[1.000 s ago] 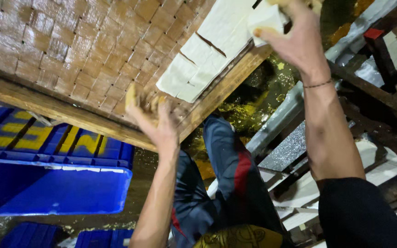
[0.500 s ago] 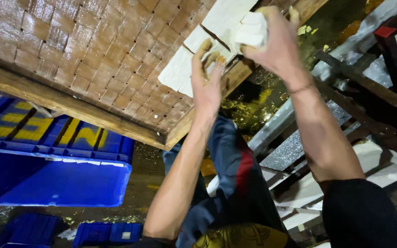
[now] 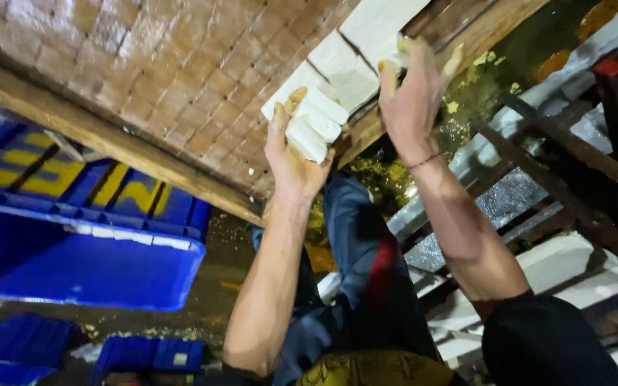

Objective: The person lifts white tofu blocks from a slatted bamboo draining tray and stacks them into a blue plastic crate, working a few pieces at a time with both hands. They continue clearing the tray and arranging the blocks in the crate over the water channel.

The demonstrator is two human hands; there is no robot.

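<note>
Left hand [image 3: 293, 154] grips white blocks [image 3: 315, 121], right hand [image 3: 410, 93] spreads on slabs [image 3: 373, 28] above blue crate [image 3: 87, 236].

White blocks [image 3: 314, 121], a brown grid-patterned tray [image 3: 144, 64], a blue crate [image 3: 87, 268] with yellow markings.

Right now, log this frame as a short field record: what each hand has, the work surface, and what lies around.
left hand: left hand grips a stack of white rectangular blocks
right hand: right hand rests on the large white slabs on the tray, fingers spread; a thin band on the wrist
work surface: woven bamboo tray with a wooden frame
below, left: blue plastic crate on wet floor
right: wooden rack with more white slabs
</note>
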